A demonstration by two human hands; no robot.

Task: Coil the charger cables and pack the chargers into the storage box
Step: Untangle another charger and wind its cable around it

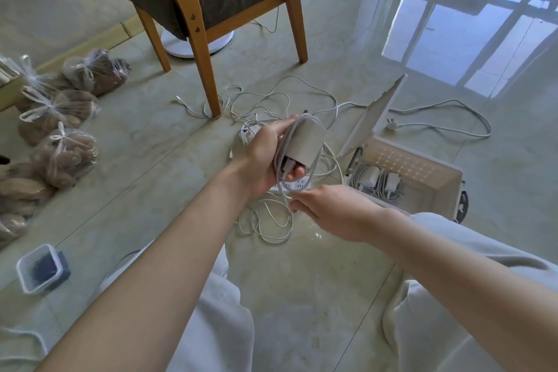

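- Risk first: the loops are sitting loosely round the charger [306, 142]. If the left grip [265, 160] is easing off while the tail is being pulled, I reckon the turns could slide off the end of the block and spring apart.
- A second worry: the cable [285, 146] is trailing down toward the tangle of loose cables [271, 223] on the floor below the grips. A snag there could jerk the charger or drag another lead up with it.
- The left grip is wrapping round the charger from underneath. Its fingers are curling over the far edge and the thumb is tucking in at the near end beside the plug.
- The right grip [323, 210], just below and to the right, is closing. Its fingertips are pinching the free run of cable where it leaves the block.
- A white power strip [294, 186] is lying on the floor directly under the left grip.
- Right of both grips the storage box [437, 187] is standing open with its lid [374, 115] tilting upward. Two coiled chargers [377, 181] are already lying in its near-left corner.
- Judging by that, this one is mid-coil and not yet packed.
- Beyond the grips more white leads [271, 96] are sprawling round a chair leg [208, 78].
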